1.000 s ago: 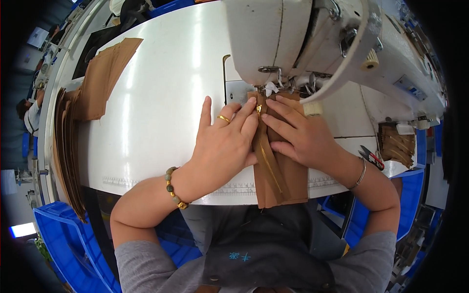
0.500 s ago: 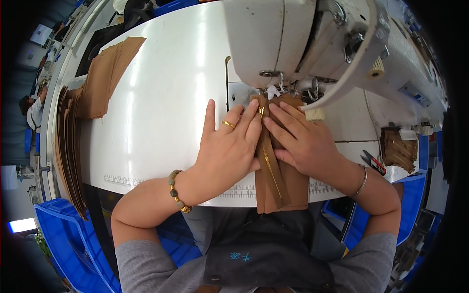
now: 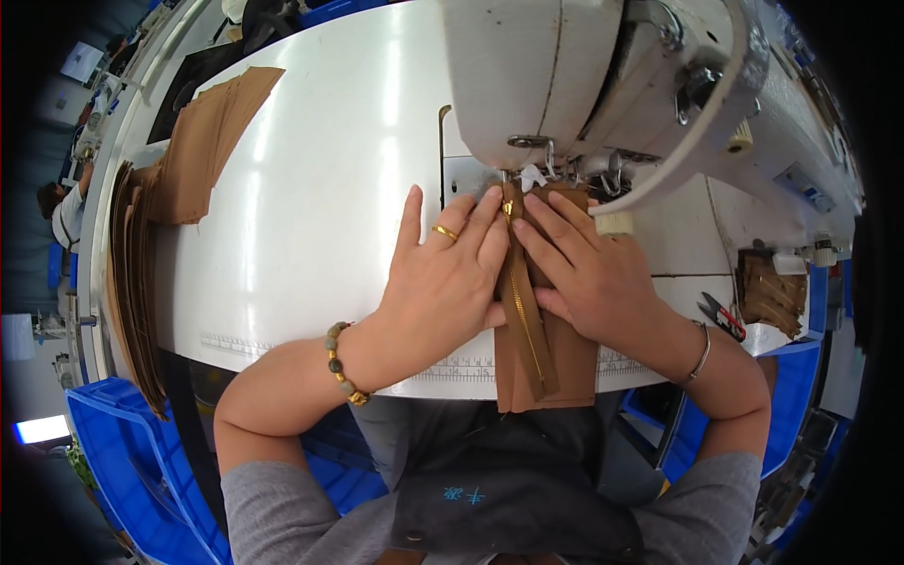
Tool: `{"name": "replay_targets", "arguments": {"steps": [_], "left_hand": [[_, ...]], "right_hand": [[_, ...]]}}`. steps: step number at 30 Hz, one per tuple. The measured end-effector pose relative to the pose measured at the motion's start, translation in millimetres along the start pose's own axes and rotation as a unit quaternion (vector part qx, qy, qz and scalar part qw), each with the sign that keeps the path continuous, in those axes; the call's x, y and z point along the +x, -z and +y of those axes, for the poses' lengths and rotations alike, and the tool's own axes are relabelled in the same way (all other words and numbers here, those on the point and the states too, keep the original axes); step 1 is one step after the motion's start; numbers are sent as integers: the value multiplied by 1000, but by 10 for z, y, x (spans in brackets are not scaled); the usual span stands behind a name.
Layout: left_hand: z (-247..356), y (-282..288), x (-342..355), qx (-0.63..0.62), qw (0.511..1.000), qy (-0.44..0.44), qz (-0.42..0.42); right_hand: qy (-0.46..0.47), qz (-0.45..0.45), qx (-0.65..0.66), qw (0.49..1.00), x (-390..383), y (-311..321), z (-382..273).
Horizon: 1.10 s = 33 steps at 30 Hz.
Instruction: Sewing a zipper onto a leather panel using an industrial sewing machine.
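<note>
A brown zipper [image 3: 529, 325] with gold teeth lies lengthwise on a brown fabric piece [image 3: 572, 367], whose near end hangs over the table's front edge. Their far ends reach the needle area of a white sewing machine [image 3: 527, 85]. My left hand [image 3: 438, 268] rests flat with fingers spread, its fingertips at the zipper's left edge near the gold slider [image 3: 508, 208]. On the other side, my right hand [image 3: 603, 278] presses flat on the fabric, fingers stretched toward the machine, fingertips beside the zipper. Neither hand grips anything. The fabric under my right palm is hidden.
Brown fabric pieces [image 3: 212, 146] are stacked at the far left, with more hanging over the left edge [image 3: 132, 292]. Red-and-black thread snips [image 3: 723, 315] lie at right, near a brown bundle [image 3: 772, 292]. Blue bins [image 3: 122, 424] stand below table height.
The zipper's near end has swung slightly left over the fabric. Both hands keep almost the same place and pose, and the view has shifted a little.
</note>
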<state>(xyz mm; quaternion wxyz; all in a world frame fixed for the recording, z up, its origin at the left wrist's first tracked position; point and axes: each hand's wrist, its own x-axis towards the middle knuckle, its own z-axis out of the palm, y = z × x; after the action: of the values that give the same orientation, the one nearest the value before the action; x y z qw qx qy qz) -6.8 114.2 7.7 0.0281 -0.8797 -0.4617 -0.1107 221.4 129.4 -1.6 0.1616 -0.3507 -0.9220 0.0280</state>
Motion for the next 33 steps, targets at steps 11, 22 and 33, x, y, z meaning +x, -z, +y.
{"name": "replay_targets", "arguments": {"steps": [11, 22, 33], "left_hand": [[23, -35, 79, -27, 999, -23, 15], [17, -59, 93, -21, 999, -15, 33], [-3, -65, 40, -30, 989, -105, 97]], "right_hand": [[-14, -10, -53, 998, -43, 48, 20], [-5, 5, -64, 998, -28, 53, 38], [48, 63, -74, 994, -103, 95, -11]]}}
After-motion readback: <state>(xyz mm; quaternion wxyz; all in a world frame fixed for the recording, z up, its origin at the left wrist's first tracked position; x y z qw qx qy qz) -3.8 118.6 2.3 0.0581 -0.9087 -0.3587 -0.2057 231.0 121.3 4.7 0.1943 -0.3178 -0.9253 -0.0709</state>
